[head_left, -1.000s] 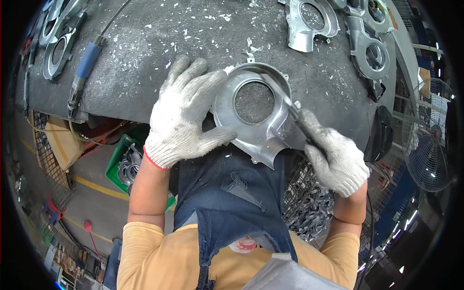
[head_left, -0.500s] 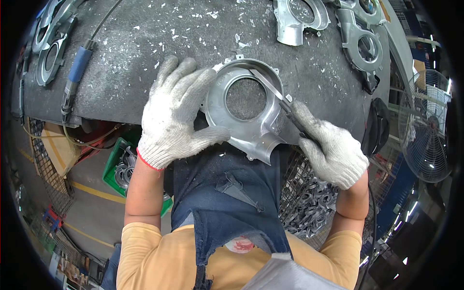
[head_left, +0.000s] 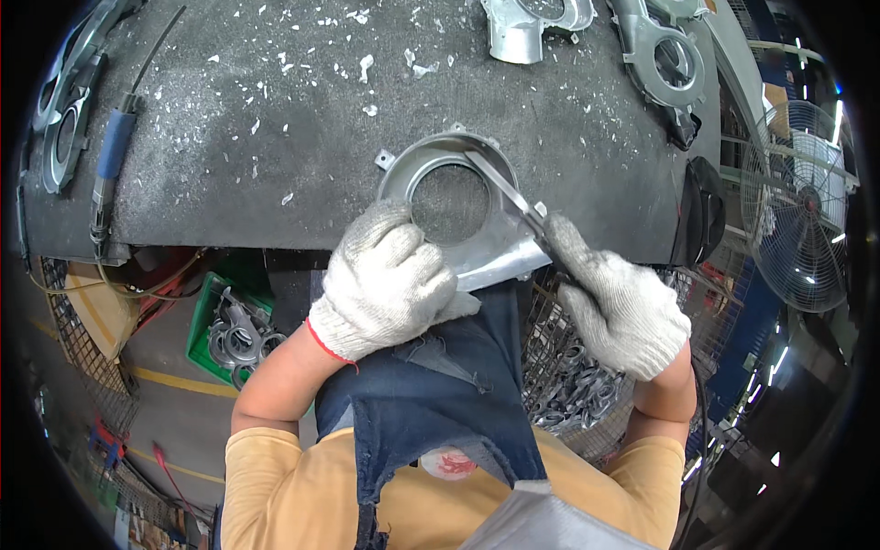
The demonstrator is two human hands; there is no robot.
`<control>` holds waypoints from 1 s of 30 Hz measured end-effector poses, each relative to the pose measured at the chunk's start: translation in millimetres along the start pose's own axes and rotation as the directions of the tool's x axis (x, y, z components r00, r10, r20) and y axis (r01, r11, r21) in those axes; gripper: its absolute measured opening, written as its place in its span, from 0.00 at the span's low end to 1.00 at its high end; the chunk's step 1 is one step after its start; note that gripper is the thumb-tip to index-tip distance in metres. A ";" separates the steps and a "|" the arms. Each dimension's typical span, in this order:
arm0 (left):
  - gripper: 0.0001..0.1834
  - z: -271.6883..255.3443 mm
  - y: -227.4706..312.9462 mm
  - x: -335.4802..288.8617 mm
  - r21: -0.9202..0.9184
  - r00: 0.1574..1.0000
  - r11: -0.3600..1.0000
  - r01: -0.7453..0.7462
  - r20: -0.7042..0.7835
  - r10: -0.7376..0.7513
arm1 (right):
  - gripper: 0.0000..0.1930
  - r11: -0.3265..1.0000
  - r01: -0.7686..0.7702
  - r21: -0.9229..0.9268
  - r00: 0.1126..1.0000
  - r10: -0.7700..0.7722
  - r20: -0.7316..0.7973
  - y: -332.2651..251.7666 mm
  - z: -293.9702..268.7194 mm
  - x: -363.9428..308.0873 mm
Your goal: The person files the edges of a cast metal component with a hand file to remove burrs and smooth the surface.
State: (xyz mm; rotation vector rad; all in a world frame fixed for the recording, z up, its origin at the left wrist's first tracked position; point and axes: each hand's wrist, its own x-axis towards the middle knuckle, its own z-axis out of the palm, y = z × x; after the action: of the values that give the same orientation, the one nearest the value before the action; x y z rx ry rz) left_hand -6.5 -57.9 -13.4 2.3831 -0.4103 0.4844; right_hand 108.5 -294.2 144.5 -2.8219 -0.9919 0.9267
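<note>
A silvery cast metal housing (head_left: 502, 240) with a large round opening lies flat at the bench's near edge. My left hand (head_left: 394, 284), in a white knit glove, has its fingers curled over the housing's near left rim and its thumb toward the near side. In my right hand (head_left: 619, 307), gloved the same way, is a hand scraper (head_left: 502, 186) with a long thin metal blade and a dark handle. The blade reaches across the housing, its tip at the far inner rim above the opening. The fingers under the handle are partly hidden.
Pale metal flakes (head_left: 367, 69) litter the dark bench (head_left: 302, 137). A blue-sleeved corded tool (head_left: 114, 147) lies at left. More castings (head_left: 674, 69) sit along the far right and left edges. Below are a green crate (head_left: 197, 339) and a wire basket of parts. A fan (head_left: 807, 206) stands right.
My left hand has gone from spread fingers beside the housing to a curled grip on its near left rim. The housing has turned slightly. The right hand keeps the scraper.
</note>
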 end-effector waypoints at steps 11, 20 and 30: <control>0.21 13.5 12.8 -1.4 0.070 0.999 0.997 0.041 0.016 -0.042 | 0.36 1.000 -0.020 -0.005 0.997 0.021 0.072 -6.1 4.9 -1.2; 0.21 10.8 19.0 0.5 0.241 0.998 0.969 0.057 0.013 -0.061 | 0.38 0.997 0.015 0.082 1.000 -0.015 0.005 17.2 12.4 -17.2; 0.20 3.7 23.5 5.4 0.263 0.987 0.960 0.098 0.099 -0.128 | 0.37 0.998 0.024 -0.051 0.999 -0.022 0.045 23.9 2.8 -27.8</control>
State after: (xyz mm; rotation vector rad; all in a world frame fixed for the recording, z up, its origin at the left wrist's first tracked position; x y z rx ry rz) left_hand -10.5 -78.4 -0.8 2.6779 -0.2722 0.3667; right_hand 103.3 -329.7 152.3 -2.8364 -1.0664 0.9796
